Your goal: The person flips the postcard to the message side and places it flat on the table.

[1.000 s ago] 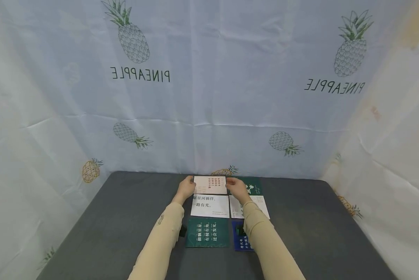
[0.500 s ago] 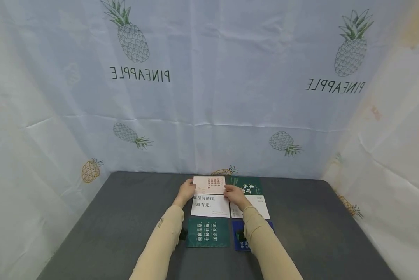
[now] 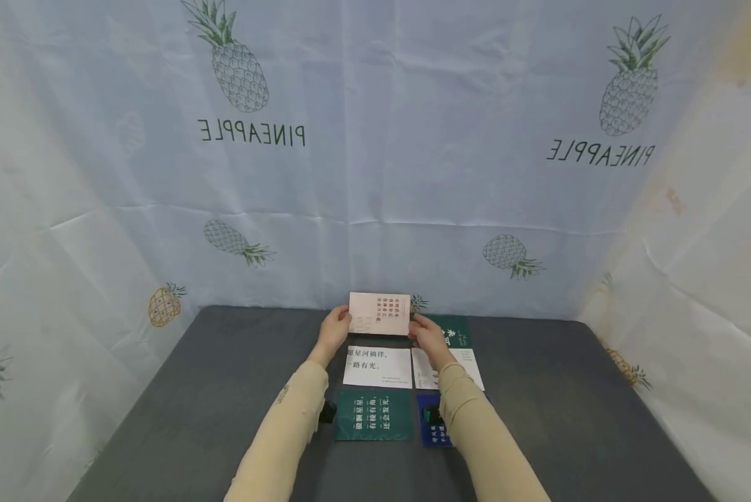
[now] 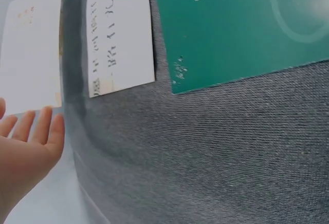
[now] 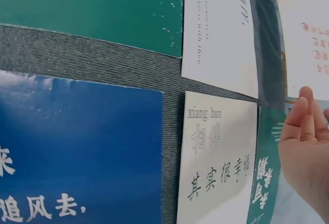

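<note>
A pale pink card [image 3: 379, 314] with red lettering is raised off the far edge of the table, tilted up to face me. At its left edge my left hand [image 3: 334, 330] pinches it, the fingers [image 4: 41, 129] lying along the card's end. My right hand [image 3: 428, 336] pinches the opposite edge near the lower corner, fingertips together in the right wrist view. Just below the raised card lies a white card [image 3: 378, 367] with black writing. Another white card [image 3: 468, 362] and a dark green card [image 3: 453, 330] are partly hidden by my right hand.
Nearer me lie a green card [image 3: 373, 415] with white text and a blue card [image 5: 82, 147], partly under my right forearm. The dark grey table [image 3: 224, 404] ends at a hanging white curtain [image 3: 375, 174] printed with pineapples.
The pink card lay flat at the table's far edge; both hands have lifted it and tilted it upright. My right hand shifted left, then back right to the card's edge. The other cards stay put.
</note>
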A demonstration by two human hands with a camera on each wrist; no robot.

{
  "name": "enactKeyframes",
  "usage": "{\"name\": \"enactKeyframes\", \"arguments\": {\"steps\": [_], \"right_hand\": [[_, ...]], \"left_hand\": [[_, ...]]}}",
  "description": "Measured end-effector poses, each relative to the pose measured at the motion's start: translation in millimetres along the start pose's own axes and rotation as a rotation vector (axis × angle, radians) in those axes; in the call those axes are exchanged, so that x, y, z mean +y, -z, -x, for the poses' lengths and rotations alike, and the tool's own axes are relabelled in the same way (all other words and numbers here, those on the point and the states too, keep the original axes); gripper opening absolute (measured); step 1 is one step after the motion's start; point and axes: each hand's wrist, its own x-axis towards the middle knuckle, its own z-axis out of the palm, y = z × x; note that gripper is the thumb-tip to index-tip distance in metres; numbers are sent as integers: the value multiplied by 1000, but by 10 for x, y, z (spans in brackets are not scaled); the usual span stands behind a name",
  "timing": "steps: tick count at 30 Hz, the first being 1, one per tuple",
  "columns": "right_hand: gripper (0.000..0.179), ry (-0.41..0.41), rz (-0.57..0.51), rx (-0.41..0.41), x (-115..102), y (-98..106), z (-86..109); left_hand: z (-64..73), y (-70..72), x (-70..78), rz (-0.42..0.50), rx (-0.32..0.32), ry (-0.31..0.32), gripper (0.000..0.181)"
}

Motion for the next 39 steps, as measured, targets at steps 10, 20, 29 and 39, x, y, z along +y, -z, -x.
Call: {"name": "enactKeyframes", "arguments": {"steps": [10, 20, 29, 39], "right_hand": [[64, 18, -71, 9, -20, -8, -4], [53, 6, -52, 2, 132, -104, 65], [46, 58, 49, 41, 180, -129, 84], [53, -3, 180, -73, 168, -135, 86]], "left_hand": [[29, 27, -11, 91, -5, -39, 49], [103, 40, -191, -6, 73, -60, 47], [151, -17, -239, -196, 61, -61, 35], [59, -62, -347, -213, 14, -80, 30]]}}
